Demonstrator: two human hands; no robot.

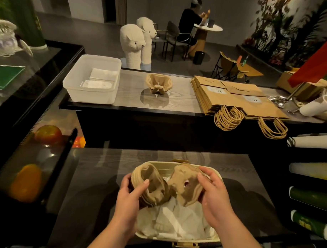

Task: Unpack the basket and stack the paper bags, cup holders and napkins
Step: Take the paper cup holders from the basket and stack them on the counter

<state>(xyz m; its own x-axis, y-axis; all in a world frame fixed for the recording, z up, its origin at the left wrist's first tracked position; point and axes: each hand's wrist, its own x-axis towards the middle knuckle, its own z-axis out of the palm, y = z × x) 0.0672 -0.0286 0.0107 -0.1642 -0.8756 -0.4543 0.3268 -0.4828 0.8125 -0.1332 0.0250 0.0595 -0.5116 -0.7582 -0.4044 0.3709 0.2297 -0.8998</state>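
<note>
A cream basket sits on the near counter with crumpled white napkins inside. Over it, my left hand grips a nested bunch of brown pulp cup holders, thumb hooked over its rim. My right hand grips a second bunch of cup holders, tilted up beside the first. On the far counter stand a small stack of cup holders and two piles of flat brown paper bags whose twine handles hang over the edge.
A clear plastic tub holding white napkins stands at the far counter's left. A paper roll and a metal stand lie at its right. A glass display case with fruit is to my left. Rolled items line shelves on the right. A person sits at a round table behind.
</note>
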